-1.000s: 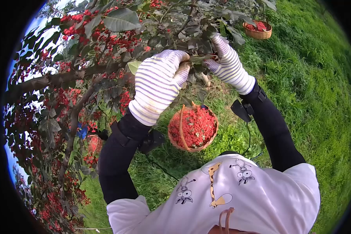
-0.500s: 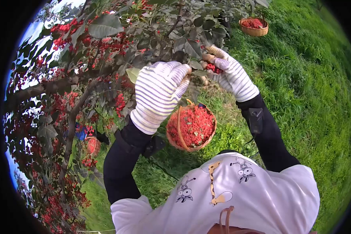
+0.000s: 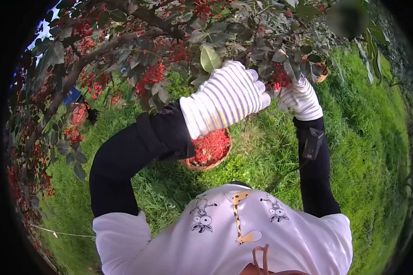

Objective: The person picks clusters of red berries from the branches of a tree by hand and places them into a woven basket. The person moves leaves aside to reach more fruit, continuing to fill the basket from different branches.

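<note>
My left hand (image 3: 231, 98), in a white and purple striped glove, is raised in the middle with its fingers curled closed. Its fingertips face away, so what they hold is hidden. To its right, my right hand (image 3: 303, 101), gloved alike, is at a cluster of red berries (image 3: 280, 79) on the branch. Its fingers wrap behind the cluster, partly covered by dark leaves. A pale green leaf (image 3: 210, 59) stands beside my left hand. Below my left forearm, a wicker basket (image 3: 206, 167) full of red berries sits on the grass, partly hidden by the sleeve.
A thick branch (image 3: 94, 54) crosses the upper left, with more berry clusters (image 3: 152, 75) hanging from it. Another wicker basket (image 3: 322, 73) shows behind leaves at the upper right. A reddish container (image 3: 79, 114) stands at the left. Grass (image 3: 367, 151) covers the ground.
The view has shifted. My left hand has moved right and turned over, and my right hand has gone from holding loose berries in view to the cluster among leaves.
</note>
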Motion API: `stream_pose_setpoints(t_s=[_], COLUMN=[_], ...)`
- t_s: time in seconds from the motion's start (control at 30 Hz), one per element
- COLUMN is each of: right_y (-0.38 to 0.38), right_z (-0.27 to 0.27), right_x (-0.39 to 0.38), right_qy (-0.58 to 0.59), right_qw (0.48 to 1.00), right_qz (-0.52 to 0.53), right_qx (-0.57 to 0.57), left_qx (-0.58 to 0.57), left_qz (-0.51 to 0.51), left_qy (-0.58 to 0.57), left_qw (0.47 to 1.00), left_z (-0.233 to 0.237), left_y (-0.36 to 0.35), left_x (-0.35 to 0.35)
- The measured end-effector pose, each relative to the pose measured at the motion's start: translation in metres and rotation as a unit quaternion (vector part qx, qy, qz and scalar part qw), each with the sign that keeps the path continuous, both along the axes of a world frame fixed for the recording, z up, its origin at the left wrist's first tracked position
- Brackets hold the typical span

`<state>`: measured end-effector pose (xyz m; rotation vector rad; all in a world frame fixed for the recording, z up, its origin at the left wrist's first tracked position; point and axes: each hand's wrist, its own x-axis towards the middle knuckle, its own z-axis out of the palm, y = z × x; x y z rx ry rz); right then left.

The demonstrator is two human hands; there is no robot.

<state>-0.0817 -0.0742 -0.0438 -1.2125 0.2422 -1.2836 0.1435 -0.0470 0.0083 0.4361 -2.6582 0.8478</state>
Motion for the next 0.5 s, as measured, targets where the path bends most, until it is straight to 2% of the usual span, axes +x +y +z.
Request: stream_pose_setpoints(t_s=[0.07,0.13,0.23,0.3,0.33,0.4,0.5], right_y=[-0.016,-0.009,-0.023,-0.032,-0.029,-0.035,-0.027], right_z=[-0.014,0.002,-0.006,-0.010,-0.015,-0.021,-0.022], right_x=[-0.022,-0.002,-0.018,-0.029,-0.031,-0.032,-0.021], right_qy=[0.053,0.092,0.078,0.181,0.269,0.260,0.093], right_qw=[0.997,0.994,0.990,0.969,0.926,0.926,0.975], right_qz=[-0.021,-0.048,-0.102,-0.167,-0.233,-0.196,-0.204], right_qx=[0.054,-0.017,0.064,-0.009,-0.128,-0.189,-0.010], left_qx=[-0.012,-0.028,-0.005,0.017,0.018,0.007,0.047], left_qz=[-0.027,-0.043,-0.036,-0.052,-0.065,-0.094,-0.067], left_qy=[0.028,0.034,0.044,0.056,0.074,0.108,0.112], left_qw=[0.999,0.998,0.998,0.997,0.995,0.990,0.990], left_z=[-0.008,-0.009,-0.002,0.002,0.000,-0.003,0.002], left_y=[-0.005,-0.008,-0.006,-0.006,-0.008,-0.012,-0.010], left_x=[0.002,0.002,0.004,0.007,0.009,0.010,0.012])
